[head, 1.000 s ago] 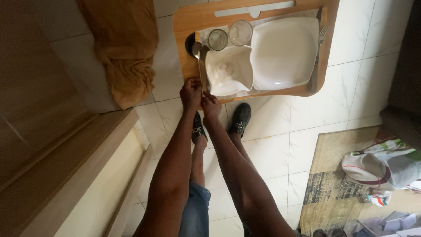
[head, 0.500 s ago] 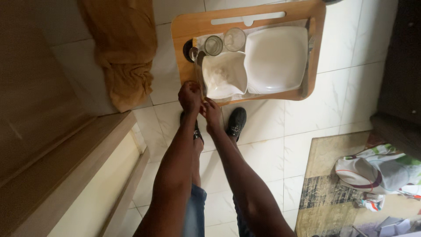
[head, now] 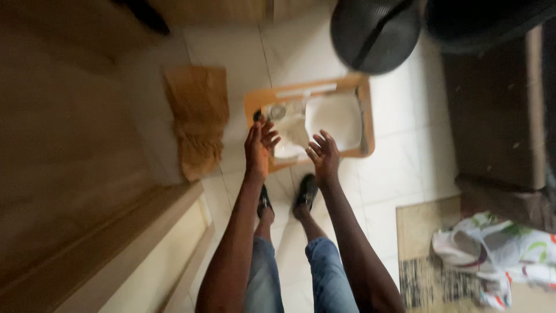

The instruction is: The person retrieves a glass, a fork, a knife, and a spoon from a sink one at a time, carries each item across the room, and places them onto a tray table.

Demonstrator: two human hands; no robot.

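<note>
- On the pale tiled floor (head: pixel 399 122), ahead of our black shoes, sits the light wooden tray (head: pixel 366 124) bearing white square dishes (head: pixel 333 116).
- Our left hand (head: pixel 259 145) and right hand (head: pixel 324 156) hover above its near edge, apart, fingers spread, holding nothing.
- We judge a level, two-sided grip safest for this loaded tray.

Your view is smeared by motion blur all over: the wooden tray (head: pixel 366 124) and its white dishes (head: pixel 335 116) at 12 o'clock have lost their edges. Your left hand (head: pixel 258 145) and right hand (head: pixel 324 155), fingers spread, are soft too. Light is dim and warm, brightest on the white floor tiles (head: pixel 399 156) around the centre. The 9 o'clock side and the dark furniture (head: pixel 492 104) at 2 o'clock sink into shadow.
</note>
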